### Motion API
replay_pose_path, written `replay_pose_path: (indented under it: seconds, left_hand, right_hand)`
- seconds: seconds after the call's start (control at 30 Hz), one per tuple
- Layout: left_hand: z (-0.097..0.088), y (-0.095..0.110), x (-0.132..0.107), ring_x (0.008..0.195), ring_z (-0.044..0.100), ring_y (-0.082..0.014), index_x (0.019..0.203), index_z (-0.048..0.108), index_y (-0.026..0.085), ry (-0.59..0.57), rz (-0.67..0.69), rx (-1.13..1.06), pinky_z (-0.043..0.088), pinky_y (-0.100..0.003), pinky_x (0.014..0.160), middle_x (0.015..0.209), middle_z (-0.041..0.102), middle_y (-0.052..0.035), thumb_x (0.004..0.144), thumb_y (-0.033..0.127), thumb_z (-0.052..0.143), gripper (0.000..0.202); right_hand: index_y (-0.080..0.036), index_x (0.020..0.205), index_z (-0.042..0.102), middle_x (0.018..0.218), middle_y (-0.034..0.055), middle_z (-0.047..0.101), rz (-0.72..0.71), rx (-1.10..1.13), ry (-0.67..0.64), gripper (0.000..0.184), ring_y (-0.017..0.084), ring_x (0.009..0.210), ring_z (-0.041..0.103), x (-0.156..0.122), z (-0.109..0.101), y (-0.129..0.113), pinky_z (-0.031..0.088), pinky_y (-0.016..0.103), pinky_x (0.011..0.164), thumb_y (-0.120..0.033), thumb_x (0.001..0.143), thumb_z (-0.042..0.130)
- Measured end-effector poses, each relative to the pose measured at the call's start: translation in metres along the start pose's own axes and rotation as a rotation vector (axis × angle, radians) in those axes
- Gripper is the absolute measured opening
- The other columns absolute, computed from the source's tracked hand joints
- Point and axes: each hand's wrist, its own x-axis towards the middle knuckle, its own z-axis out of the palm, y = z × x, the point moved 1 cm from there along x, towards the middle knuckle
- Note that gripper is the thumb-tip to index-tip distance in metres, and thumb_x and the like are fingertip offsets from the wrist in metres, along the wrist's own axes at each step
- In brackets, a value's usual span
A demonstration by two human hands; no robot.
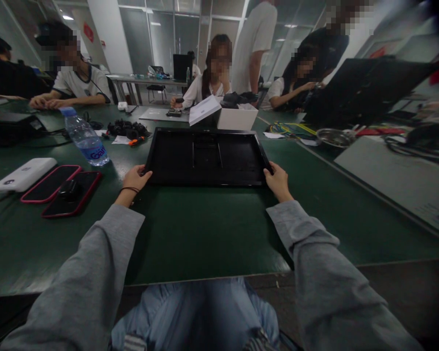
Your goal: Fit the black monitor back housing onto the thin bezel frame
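A wide black rectangular panel (171, 156), shaped like a shallow tray with a raised rim, lies on the green table in front of me. Two thin metal rods of a U-shaped wire piece run across its middle. At its near left corner, my left hand (136, 178) is closed on the rim, thumb on top. My right hand (278, 179) grips the opposite side near the right corner in the same way. The fingers under the edge are hidden on both sides.
On the left are a water bottle (86, 139), a white device (25, 174) and two red-edged phone-like slabs (73, 195). Behind the panel sit dark cables (128, 129) and an open white box (237, 117). A metal bowl (334, 139) and large grey board (402, 175) lie right. Several people sit or stand beyond.
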Motion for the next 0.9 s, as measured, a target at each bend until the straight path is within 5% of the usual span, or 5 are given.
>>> replay_pose_path:
  seconds: [0.13, 0.37, 0.9]
  left_hand:
    - [0.0, -0.006, 0.006, 0.102, 0.071, -0.0204, 0.127, 0.066, 0.012, 0.042, -0.066, -0.076, 0.053, -0.032, 0.094, 0.116, 0.074, -0.0144, 0.086, 0.038, 0.065, 0.049]
    - [-0.009, 0.002, -0.007, 0.11, 0.068, -0.0297, 0.125, 0.068, 0.016, 0.11, -0.039, 0.18, 0.051, -0.04, 0.097, 0.113, 0.075, -0.0136, 0.088, 0.051, 0.06, 0.052]
    - [-0.012, 0.021, -0.019, 0.112, 0.063, -0.0361, 0.124, 0.07, 0.019, 0.049, 0.014, 0.494, 0.049, -0.045, 0.092, 0.119, 0.072, -0.0163, 0.096, 0.047, 0.036, 0.052]
  right_hand:
    - [-0.017, 0.129, 0.064, 0.129, 0.0118, 0.069, -0.02, 0.053, -0.051, 0.05, 0.027, 0.124, 0.063, -0.001, 0.001, 0.002, 0.045, 0.05, 0.114, -0.024, 0.08, 0.059]
    - [-0.017, 0.131, 0.062, 0.132, 0.0124, 0.067, -0.026, 0.081, -0.08, 0.05, 0.027, 0.126, 0.061, -0.003, 0.008, -0.003, 0.043, 0.049, 0.115, -0.024, 0.082, 0.057]
    - [-0.013, 0.134, 0.06, 0.118, 0.018, 0.071, 0.032, -0.115, -0.035, 0.053, 0.031, 0.109, 0.066, -0.009, 0.008, -0.015, 0.05, 0.05, 0.1, -0.026, 0.084, 0.052]
